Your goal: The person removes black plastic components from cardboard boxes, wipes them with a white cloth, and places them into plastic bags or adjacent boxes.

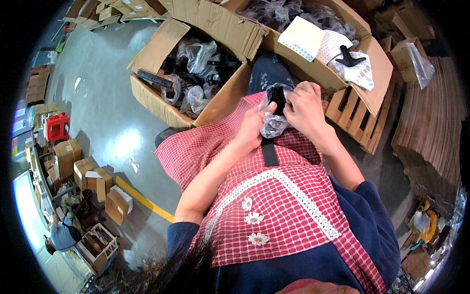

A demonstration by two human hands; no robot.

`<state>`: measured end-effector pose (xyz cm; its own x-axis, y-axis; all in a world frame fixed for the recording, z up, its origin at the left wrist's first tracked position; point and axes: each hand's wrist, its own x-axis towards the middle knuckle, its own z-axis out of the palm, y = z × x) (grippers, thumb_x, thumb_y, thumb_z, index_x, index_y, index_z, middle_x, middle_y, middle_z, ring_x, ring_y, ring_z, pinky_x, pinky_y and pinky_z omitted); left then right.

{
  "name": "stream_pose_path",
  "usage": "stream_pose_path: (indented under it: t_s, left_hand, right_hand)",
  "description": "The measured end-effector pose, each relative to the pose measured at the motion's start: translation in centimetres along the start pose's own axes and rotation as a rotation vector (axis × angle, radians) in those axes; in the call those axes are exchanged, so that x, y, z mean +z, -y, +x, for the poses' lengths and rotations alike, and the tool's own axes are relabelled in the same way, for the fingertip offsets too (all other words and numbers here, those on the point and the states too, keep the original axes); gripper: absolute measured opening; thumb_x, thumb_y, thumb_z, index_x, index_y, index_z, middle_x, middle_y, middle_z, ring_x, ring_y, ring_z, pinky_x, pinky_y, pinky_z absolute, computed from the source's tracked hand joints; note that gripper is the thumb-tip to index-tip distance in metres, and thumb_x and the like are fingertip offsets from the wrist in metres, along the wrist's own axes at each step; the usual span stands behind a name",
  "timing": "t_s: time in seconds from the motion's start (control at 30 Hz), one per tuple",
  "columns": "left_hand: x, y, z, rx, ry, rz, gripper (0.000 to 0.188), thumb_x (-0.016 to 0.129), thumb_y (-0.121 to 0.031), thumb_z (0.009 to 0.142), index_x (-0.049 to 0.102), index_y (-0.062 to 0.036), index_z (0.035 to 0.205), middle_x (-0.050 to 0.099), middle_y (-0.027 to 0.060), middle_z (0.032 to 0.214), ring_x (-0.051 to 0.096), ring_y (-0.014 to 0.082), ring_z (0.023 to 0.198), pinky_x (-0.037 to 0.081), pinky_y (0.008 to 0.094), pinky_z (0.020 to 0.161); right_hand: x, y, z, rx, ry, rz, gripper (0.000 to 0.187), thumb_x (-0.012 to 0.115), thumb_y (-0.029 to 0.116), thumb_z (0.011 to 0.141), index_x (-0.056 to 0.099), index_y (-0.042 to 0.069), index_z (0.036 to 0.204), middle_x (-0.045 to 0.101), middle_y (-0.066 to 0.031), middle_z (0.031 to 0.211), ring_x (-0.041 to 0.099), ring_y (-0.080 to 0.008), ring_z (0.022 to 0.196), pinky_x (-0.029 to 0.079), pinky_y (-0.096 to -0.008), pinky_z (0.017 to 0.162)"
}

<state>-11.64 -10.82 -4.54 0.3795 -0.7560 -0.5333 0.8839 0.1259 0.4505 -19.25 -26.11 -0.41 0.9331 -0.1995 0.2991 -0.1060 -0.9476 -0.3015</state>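
Over my lap I hold a black part (pixel 277 99), partly wrapped in a crumpled clear plastic bag (pixel 274 127). My left hand (pixel 254 122) is closed on its near left side, thumb on top. The fingers of my right hand (pixel 304 105) pinch the bag at the right of the part. Most of the part's shape is hidden by plastic and fingers. Below the bag, a black strip (pixel 270 153) lies against my red checked apron (pixel 254 196); whether it joins the part, I cannot tell.
An open carton (pixel 166 105) of bagged black parts stands ahead left. Ahead right, another carton (pixel 364 44), by a wooden pallet (pixel 360 117), holds bags, paper sheets and a black T-shaped piece (pixel 351 58). Stacked flat cardboard (pixel 431 127) rises at right. A person (pixel 62 235) is far left.
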Motion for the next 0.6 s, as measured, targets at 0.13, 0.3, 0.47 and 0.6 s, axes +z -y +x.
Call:
stream_pose_path:
  t_s: [0.13,0.3,0.47,0.6]
  left_hand:
    - [0.7,-0.2,-0.5,0.034,0.025,0.043,0.027,0.063,-0.018,0.097,0.061,-0.0003,0.117,0.067,0.0053,0.099,0.066,0.0126,0.083,0.055,0.0296,0.072]
    - [0.6,0.3,-0.5,0.069,0.032,0.211,0.025,0.063,-0.018,0.096,0.063,0.0003,0.114,0.068,0.0052,0.101,0.065,0.0113,0.083,0.054,0.0279,0.071]
    - [0.5,0.5,-0.8,0.183,0.05,0.308,0.028,0.065,-0.016,0.095,0.063,0.0011,0.117,0.067,0.0031,0.101,0.062,0.0089,0.087,0.052,0.0255,0.077]
    - [1.4,0.0,-1.7,0.26,-0.039,0.418,0.032,0.067,-0.015,0.093,0.062,0.0014,0.121,0.067,0.0033,0.103,0.062,0.0088,0.09,0.051,0.0253,0.081]
  right_hand:
    - [-1.7,-0.1,0.5,0.018,0.115,0.042,0.019,0.066,0.016,0.067,0.069,0.001,0.078,0.065,-0.0119,0.078,0.057,-0.0287,0.092,0.04,-0.0425,0.092]
    - [-2.3,-2.0,0.5,0.047,0.358,0.18,0.023,0.065,0.024,0.066,0.067,0.001,0.071,0.063,-0.0134,0.075,0.057,-0.031,0.091,0.039,-0.0436,0.092]
    - [-1.9,-2.3,0.2,-0.025,0.307,0.225,0.023,0.066,0.024,0.066,0.064,0.001,0.064,0.063,-0.0136,0.073,0.057,-0.0314,0.088,0.04,-0.043,0.09]
    - [-2.3,-2.3,0.3,-0.027,0.281,0.305,0.018,0.068,0.016,0.062,0.059,0.001,0.064,0.061,-0.0097,0.071,0.058,-0.0281,0.09,0.04,-0.04,0.09]
